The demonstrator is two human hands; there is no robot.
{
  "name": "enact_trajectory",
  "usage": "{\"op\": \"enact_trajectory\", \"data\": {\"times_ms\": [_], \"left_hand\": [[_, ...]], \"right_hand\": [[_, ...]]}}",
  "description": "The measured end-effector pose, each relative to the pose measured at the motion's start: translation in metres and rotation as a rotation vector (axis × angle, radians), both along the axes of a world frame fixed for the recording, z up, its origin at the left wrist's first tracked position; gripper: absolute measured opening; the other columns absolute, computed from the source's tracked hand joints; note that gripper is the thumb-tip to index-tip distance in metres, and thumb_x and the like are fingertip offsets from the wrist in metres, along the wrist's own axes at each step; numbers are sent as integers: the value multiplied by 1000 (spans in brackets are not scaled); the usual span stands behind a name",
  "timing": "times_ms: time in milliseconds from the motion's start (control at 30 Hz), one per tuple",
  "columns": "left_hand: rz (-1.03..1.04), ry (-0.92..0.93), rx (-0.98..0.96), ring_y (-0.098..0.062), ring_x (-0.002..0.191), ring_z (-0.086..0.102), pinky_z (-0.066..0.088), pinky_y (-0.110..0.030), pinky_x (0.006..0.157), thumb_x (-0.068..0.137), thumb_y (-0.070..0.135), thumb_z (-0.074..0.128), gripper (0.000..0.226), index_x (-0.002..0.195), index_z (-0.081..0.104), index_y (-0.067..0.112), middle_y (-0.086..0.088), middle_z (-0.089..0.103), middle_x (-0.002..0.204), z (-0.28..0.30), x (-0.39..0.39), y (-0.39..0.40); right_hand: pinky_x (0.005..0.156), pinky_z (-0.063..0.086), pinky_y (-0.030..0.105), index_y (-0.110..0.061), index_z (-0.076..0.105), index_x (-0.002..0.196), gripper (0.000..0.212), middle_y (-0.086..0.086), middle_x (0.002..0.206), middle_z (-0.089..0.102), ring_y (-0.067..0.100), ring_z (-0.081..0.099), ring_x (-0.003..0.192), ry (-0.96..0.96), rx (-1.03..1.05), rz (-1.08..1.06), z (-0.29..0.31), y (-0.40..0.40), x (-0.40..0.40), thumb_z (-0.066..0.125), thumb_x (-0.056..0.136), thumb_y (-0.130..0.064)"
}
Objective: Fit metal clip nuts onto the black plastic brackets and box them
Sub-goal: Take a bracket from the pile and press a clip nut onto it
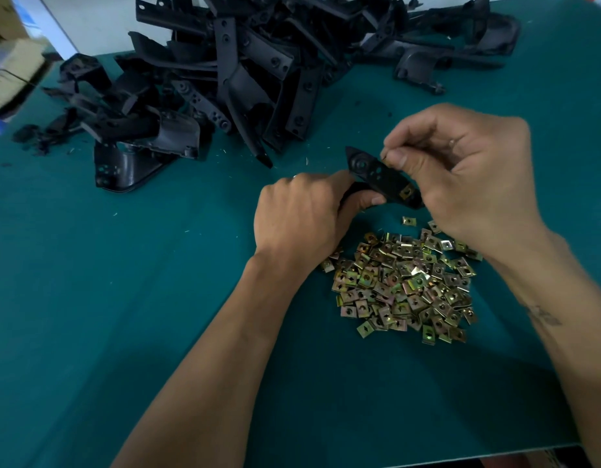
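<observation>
My left hand (302, 214) grips the lower end of a black plastic bracket (370, 170), which is held just above the table. One brass-coloured clip nut (407, 191) sits on the bracket's near edge. My right hand (461, 173) pinches something small at the bracket's upper edge between thumb and forefinger; it is mostly hidden, so I cannot tell whether it is a clip nut. A loose heap of clip nuts (403, 285) lies on the green mat under my wrists.
A big pile of black plastic brackets (245, 72) fills the far side of the green table (123, 298). Black scraps (32, 133) lie at the far left. A cardboard box (12, 72) stands beyond the table's left edge.
</observation>
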State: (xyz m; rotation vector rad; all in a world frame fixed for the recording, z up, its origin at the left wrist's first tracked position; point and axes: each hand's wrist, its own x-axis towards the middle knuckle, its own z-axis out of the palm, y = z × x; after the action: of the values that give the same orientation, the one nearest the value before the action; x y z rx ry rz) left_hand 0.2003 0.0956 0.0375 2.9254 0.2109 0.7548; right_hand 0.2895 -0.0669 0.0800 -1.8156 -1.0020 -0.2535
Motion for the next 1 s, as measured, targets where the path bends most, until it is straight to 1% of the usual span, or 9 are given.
{"op": "enact_trajectory", "data": {"times_ms": [100, 233, 433, 533, 667, 733, 867, 933, 1000], "left_hand": [[-2, 7, -8, -32, 68, 64, 42, -37, 57, 96, 74, 35, 55, 109, 69, 32, 2, 63, 72, 0, 0, 0], [6, 7, -42, -34, 71, 65, 48, -41, 59, 96, 75, 33, 57, 108, 69, 33, 1, 66, 74, 2, -1, 0], [15, -30, -79, -40, 69, 64, 49, -43, 58, 98, 68, 31, 57, 97, 68, 24, -5, 68, 74, 2, -2, -2], [24, -67, -84, -42, 63, 62, 42, -39, 54, 99, 64, 33, 56, 91, 68, 21, -8, 67, 70, 2, -3, -2], [57, -82, -71, -42, 58, 61, 34, -35, 52, 101, 55, 47, 46, 84, 67, 18, -10, 65, 66, 2, -2, -3], [62, -78, -61, -41, 56, 60, 33, -35, 51, 102, 53, 45, 47, 81, 64, 16, -10, 63, 65, 1, -3, -2], [58, -115, -72, -39, 49, 56, 31, -33, 51, 100, 50, 38, 47, 71, 48, 15, -11, 59, 59, 1, -3, -3], [66, -133, -73, -39, 48, 55, 31, -33, 51, 100, 50, 38, 47, 69, 47, 15, -11, 58, 58, 2, -3, -3], [81, -114, -76, -40, 51, 57, 34, -35, 51, 101, 48, 41, 48, 70, 53, 14, -11, 60, 60, 1, -3, -3]], "right_hand": [[78, 58, 23, -19, 71, 97, 14, -4, 89, 74, 10, 74, 84, 85, 26, 8, -2, 4, -2, 76, 90, -8], [76, 60, 27, -18, 70, 97, 15, -5, 90, 74, 10, 75, 84, 154, 80, -24, -2, 8, -7, 78, 88, -8], [78, 59, 25, -12, 75, 97, 7, -4, 88, 74, 6, 74, 84, 42, 106, -83, -4, 10, -14, 78, 90, -12], [76, 58, 21, -15, 74, 96, 7, -7, 87, 74, 3, 74, 82, 51, 142, -115, -6, 14, -18, 78, 90, -13], [74, 57, 20, -18, 73, 95, 8, -11, 86, 73, 3, 73, 82, 52, 177, -141, -8, 17, -23, 78, 91, -13], [74, 58, 20, -18, 73, 95, 9, -11, 86, 73, 3, 74, 82, 42, 192, -140, -8, 17, -24, 77, 91, -12], [74, 59, 24, -14, 76, 92, 5, -10, 86, 74, 4, 74, 81, 25, 177, -92, -7, 16, -24, 77, 90, -10], [75, 59, 24, -9, 77, 93, 2, -7, 86, 75, 4, 74, 82, -3, 155, -72, -6, 13, -22, 76, 91, -8], [76, 58, 21, -7, 78, 97, 6, -6, 89, 75, 3, 73, 84, -59, 121, -66, -5, 12, -22, 73, 93, -6]]}}
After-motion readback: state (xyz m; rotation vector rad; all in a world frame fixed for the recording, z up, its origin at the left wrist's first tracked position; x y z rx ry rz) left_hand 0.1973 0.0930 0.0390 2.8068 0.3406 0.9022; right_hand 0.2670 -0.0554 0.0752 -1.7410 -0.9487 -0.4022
